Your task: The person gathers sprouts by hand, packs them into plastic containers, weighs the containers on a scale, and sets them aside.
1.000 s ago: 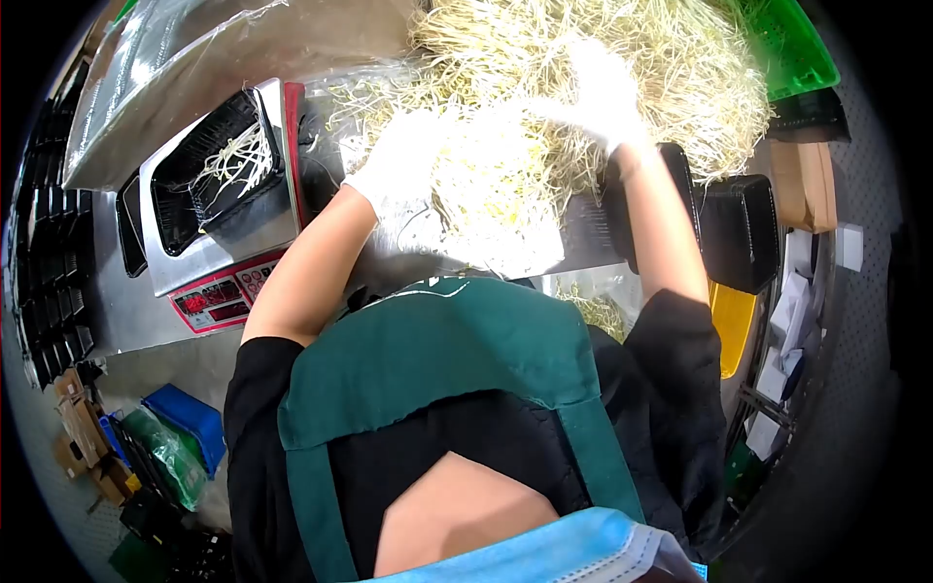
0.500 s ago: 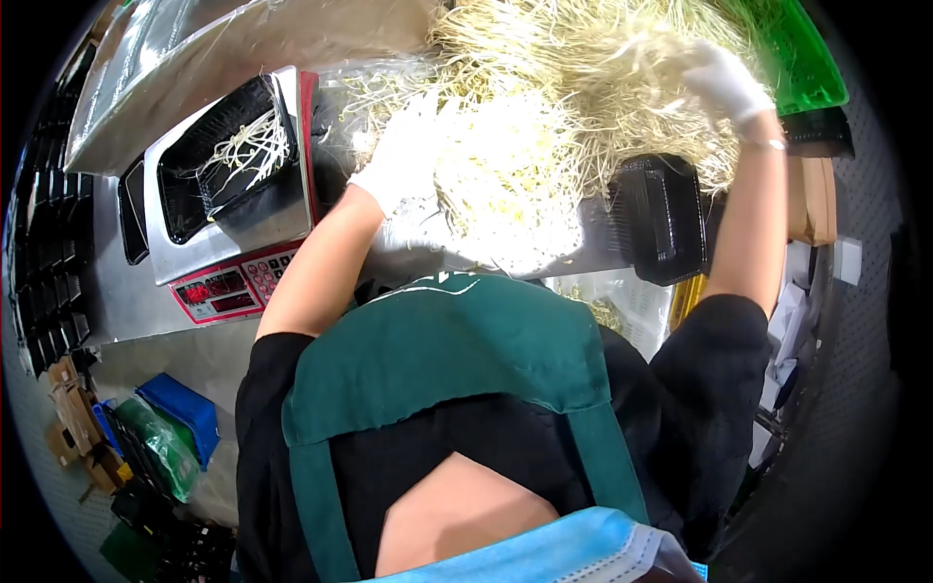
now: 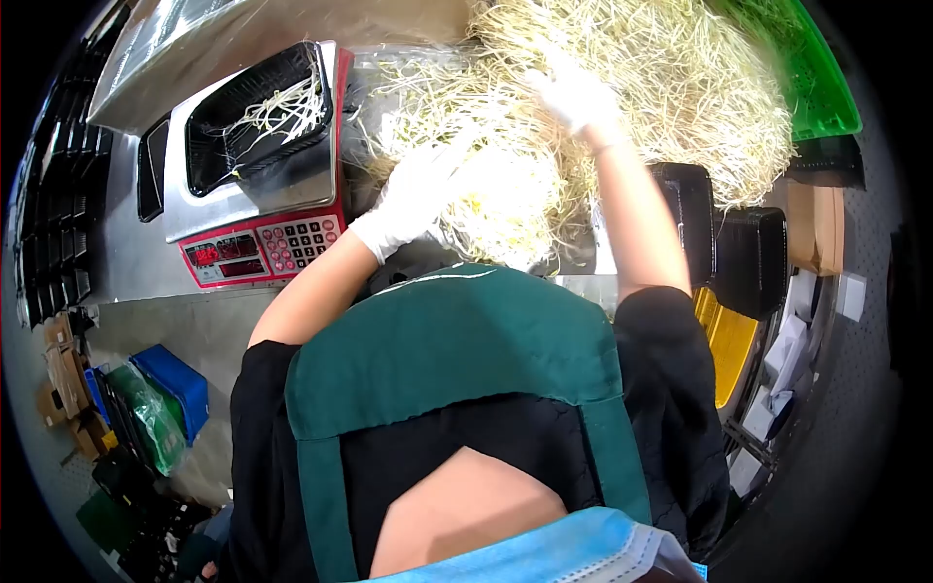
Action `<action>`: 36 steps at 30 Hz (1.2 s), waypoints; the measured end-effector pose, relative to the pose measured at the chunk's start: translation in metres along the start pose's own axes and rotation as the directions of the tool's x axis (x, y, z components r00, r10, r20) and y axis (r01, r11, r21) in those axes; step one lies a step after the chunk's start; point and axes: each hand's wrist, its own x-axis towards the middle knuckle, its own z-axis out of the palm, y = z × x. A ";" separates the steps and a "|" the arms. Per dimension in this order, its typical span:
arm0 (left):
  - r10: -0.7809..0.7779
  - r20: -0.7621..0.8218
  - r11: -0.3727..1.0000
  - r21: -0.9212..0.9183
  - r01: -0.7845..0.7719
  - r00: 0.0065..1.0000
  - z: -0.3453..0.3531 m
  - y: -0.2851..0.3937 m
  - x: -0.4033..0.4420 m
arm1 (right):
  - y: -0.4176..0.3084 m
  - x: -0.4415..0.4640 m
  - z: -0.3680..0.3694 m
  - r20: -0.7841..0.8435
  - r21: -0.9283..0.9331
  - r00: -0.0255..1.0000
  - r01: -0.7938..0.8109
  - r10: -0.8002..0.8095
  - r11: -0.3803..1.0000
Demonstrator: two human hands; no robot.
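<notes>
While a black tray (image 3: 206,146) sat on the scale (image 3: 238,249), the left hand (image 3: 408,199) touched the small sprout heap (image 3: 510,199). Apart from it, the right hand (image 3: 580,100) touched the big sprout pile (image 3: 705,102); whether either gripped, I couldn't tell. Sprouts seemed light, soft, easily snapped, best scooped underneath.

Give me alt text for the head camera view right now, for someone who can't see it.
Looking down, a gloved left hand is at a small heap of sprouts and a gloved right hand is at a much bigger pile. At left, a scale bears a black tray with a few sprouts; a green crate stands at upper right.
</notes>
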 end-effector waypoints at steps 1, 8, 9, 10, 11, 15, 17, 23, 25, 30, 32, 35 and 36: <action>0.000 -0.004 1.000 0.005 0.000 1.000 -0.001 0.002 0.006 | -0.023 -0.011 0.013 0.107 -0.087 0.994 -0.020 0.029 0.996; -0.067 0.127 0.981 -0.171 0.088 0.990 0.014 -0.031 0.049 | 0.001 -0.015 0.038 0.249 -0.095 0.965 0.109 -0.082 0.990; -0.126 0.267 0.991 0.069 0.111 0.956 0.004 -0.027 0.058 | 0.012 -0.004 0.031 0.106 -0.050 0.994 0.008 -0.003 0.999; -0.118 0.262 0.992 0.074 0.102 0.958 0.008 -0.030 0.061 | 0.006 -0.017 0.016 0.249 0.199 0.961 -0.174 0.122 0.965; -0.158 0.170 0.987 0.011 0.158 0.973 0.014 -0.031 0.059 | -0.003 -0.035 0.008 0.244 0.197 0.962 -0.172 0.122 0.965; -0.334 0.102 0.940 -0.039 0.339 0.937 0.006 -0.008 0.043 | 0.008 -0.100 0.072 0.017 -0.009 0.954 0.299 -0.298 0.954; -0.417 0.186 0.908 0.059 0.414 0.890 0.004 -0.001 0.036 | 0.021 -0.106 0.090 -0.251 -0.260 0.859 0.384 -0.446 0.886; -0.149 -0.104 0.980 0.116 0.161 0.983 0.038 -0.037 0.025 | 0.042 -0.056 0.062 -0.110 -0.167 0.908 0.384 -0.404 0.908; -0.297 -0.082 0.929 -0.253 0.269 0.951 0.022 -0.029 0.031 | 0.038 -0.047 0.046 -0.085 -0.053 0.938 0.332 -0.336 0.942; -0.362 -0.240 0.660 -0.748 0.066 0.901 -0.012 0.008 0.035 | 0.008 -0.071 0.027 -0.281 0.562 0.919 0.391 -0.276 0.729; -0.347 -0.264 0.666 -0.745 0.039 0.900 -0.018 0.008 0.037 | 0.001 -0.073 0.015 -0.311 0.638 0.903 0.429 -0.295 0.640; -0.295 -0.138 0.853 -0.484 0.195 0.946 -0.022 0.000 0.032 | 0.008 -0.072 -0.019 -0.138 -0.231 0.913 0.348 -0.384 0.909; -0.265 -0.066 0.920 -0.316 0.231 0.962 -0.020 -0.002 0.030 | 0.010 -0.068 -0.026 -0.007 -0.363 0.929 0.342 -0.370 0.867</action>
